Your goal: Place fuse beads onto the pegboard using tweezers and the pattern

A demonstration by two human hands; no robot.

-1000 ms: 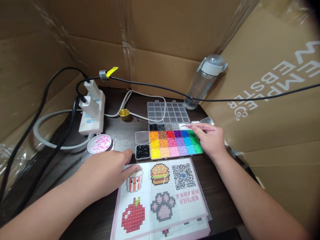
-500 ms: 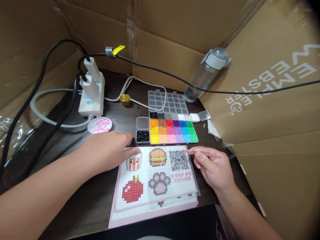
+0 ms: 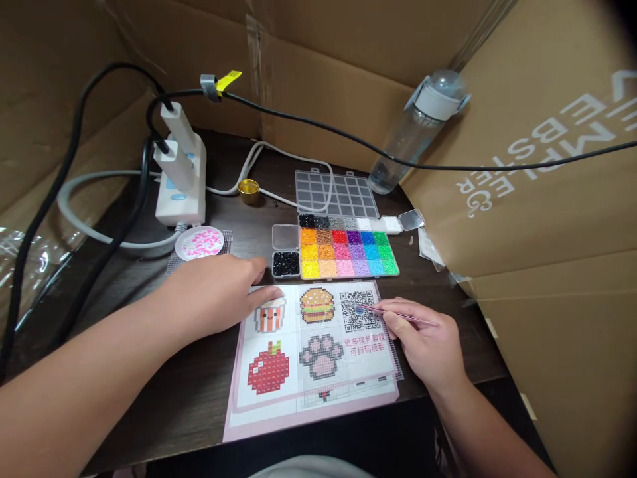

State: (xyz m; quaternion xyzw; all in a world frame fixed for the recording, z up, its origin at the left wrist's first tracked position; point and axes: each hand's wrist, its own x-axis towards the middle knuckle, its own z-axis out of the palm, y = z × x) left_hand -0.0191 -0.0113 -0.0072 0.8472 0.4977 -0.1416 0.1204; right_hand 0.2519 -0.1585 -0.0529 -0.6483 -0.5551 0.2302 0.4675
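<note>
My left hand [image 3: 219, 289] lies at the upper left corner of a printed pattern sheet [image 3: 271, 405]. Its thumb stretches over the popcorn picture and its index finger is apart, near a small box of black beads [image 3: 285, 264]. In my right hand [image 3: 425, 345] is a pair of pink tweezers [image 3: 405, 315], pinched between thumb and fingers. Their tip points left over the printed QR code [image 3: 351, 322]. A clear pegboard [image 3: 323, 382] covers the right part of the sheet, over the hamburger and paw pictures. Beyond the sheet, a sorted bead case [image 3: 348, 252] holds many colours.
A white dish [image 3: 180, 247] of pink and white beads stands left on another pegboard. Behind are a power strip [image 3: 182, 199], a gold cup [image 3: 248, 191], the gridded case lid [image 3: 338, 194] and a leaning water bottle [image 3: 415, 133]. A black cable [image 3: 308, 123] crosses above the table.
The tweezers' tip has moved from the QR code's upper edge to nearer its middle. My left hand stays at the sheet's corner. The whole view has shifted slightly.
</note>
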